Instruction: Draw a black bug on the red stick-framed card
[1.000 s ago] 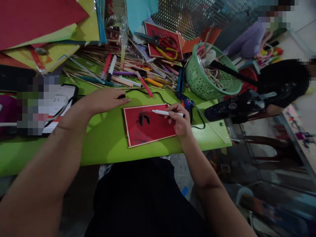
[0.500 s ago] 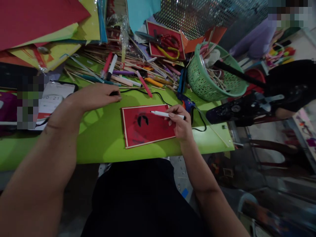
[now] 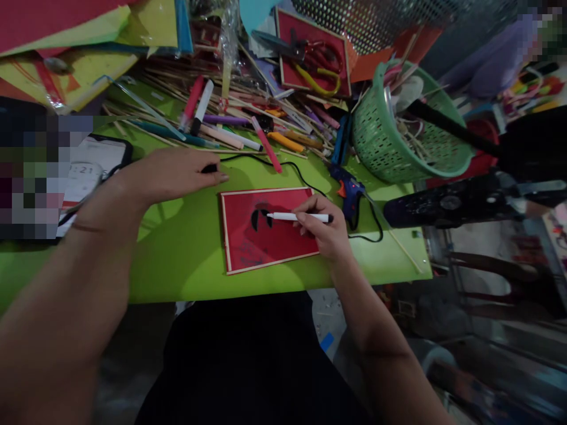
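A white marker with a black end (image 3: 310,218) is pinched in my right hand (image 3: 325,227). Its tip points left and meets the dark drawn shape (image 3: 254,220) on a red board (image 3: 283,242) edged with pale strips. The board lies flat on the green table, and my right hand covers part of its right side. Left of the board, my left hand (image 3: 183,171) is bent with thumb and fingers closed together. Something small and dark shows between them, too little to name.
Loose markers (image 3: 201,106) and thin sticks lie heaped behind the board. Scissors (image 3: 316,59) rest on another red board. To the right are a glue gun (image 3: 349,189) with its cord and a green basket (image 3: 398,141). A phone (image 3: 88,171) lies at left.
My right hand has brought the marker's tip down onto the dark drawn shape. My left hand stays nearly as it was. The whole view has shifted slightly.
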Motion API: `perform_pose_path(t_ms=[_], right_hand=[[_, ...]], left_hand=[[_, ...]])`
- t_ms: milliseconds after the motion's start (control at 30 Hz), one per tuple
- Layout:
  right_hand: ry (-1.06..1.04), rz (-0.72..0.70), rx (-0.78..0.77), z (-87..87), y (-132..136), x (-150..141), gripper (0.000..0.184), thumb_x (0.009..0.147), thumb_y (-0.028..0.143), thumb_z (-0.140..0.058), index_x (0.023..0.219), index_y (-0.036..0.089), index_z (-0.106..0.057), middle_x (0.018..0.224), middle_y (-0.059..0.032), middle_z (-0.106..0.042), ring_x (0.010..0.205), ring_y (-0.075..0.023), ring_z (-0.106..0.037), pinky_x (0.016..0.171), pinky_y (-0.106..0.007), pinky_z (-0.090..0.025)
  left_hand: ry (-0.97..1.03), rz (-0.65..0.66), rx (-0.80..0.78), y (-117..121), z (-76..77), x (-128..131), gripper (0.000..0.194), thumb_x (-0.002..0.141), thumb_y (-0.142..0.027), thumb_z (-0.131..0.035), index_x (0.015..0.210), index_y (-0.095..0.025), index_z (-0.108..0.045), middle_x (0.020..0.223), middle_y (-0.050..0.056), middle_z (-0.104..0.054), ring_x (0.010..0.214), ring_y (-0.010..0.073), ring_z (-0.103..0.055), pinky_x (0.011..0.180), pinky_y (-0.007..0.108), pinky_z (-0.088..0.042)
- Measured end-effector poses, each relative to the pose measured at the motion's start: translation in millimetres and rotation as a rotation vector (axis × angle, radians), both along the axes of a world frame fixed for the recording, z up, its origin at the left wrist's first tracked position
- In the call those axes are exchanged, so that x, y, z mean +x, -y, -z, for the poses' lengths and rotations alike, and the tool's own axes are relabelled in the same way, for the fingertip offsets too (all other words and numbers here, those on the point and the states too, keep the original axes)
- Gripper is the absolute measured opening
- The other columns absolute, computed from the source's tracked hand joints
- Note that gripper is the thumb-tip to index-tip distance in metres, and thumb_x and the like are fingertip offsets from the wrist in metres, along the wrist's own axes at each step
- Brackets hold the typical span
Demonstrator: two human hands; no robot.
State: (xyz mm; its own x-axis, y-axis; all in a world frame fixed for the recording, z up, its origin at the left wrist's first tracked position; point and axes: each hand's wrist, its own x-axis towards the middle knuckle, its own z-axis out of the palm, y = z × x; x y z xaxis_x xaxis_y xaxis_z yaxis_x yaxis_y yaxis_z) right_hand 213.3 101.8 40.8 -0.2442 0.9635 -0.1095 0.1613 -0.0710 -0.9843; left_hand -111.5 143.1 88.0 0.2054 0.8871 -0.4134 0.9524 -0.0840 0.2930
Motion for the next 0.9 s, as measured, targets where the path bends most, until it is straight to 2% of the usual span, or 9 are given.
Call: perform_pose_path(t_ms=[167,300,567,900], right_hand=[[0.038,-0.006,0.008,2.0,1.9,2.8,0.025,0.084,0.046,-0.09,0.086,0.026,-0.076,0.07,0.0023,-0.074,0.053,-0.0128,-0.054,0.053,-0.028,-0.045],[0.055,-0.01,0.016,3.1,2.2,3.7,0.024,0.086,0.046,-0.09,0.087,0.026,-0.077,0.07,0.0019,-0.074,0.054,-0.0134,-0.055,0.054,-0.029,-0.045],[0.045,-0.034,0.031,4.9,2.4,5.4,0.026,0.09,0.048,-0.091,0.089,0.025,-0.079,0.074,0.0009,-0.076,0.057,-0.014,-0.057,0.056,-0.029,-0.047],[0.033,-0.018,0.028,3.6,1.9,4.3,0.023,0.087,0.044,-0.09,0.087,0.024,-0.079,0.071,0.0014,-0.075,0.053,-0.013,-0.056,0.055,-0.028,-0.047]], left_hand=[[0.014,0.009,0.008,-1.5,5.0,-3.2,0.039,0.103,-0.061,-0.063,0.094,-0.024,-0.063,0.085,0.004,-0.071,0.077,0.0213,-0.057,0.07,0.034,-0.034],[0.017,-0.002,-0.016,-1.0,4.6,-2.8,0.042,0.102,-0.064,-0.067,0.088,-0.025,-0.059,0.077,0.002,-0.066,0.074,0.0208,-0.055,0.07,0.036,-0.033],[0.015,-0.006,-0.016,-0.8,6.1,-2.7,0.044,0.104,-0.065,-0.069,0.089,-0.024,-0.06,0.084,0.002,-0.067,0.076,0.0212,-0.056,0.069,0.036,-0.033],[0.048,-0.021,-0.024,-0.3,6.8,-3.6,0.042,0.103,-0.062,-0.07,0.088,-0.025,-0.06,0.085,0.002,-0.066,0.077,0.022,-0.055,0.072,0.037,-0.031]])
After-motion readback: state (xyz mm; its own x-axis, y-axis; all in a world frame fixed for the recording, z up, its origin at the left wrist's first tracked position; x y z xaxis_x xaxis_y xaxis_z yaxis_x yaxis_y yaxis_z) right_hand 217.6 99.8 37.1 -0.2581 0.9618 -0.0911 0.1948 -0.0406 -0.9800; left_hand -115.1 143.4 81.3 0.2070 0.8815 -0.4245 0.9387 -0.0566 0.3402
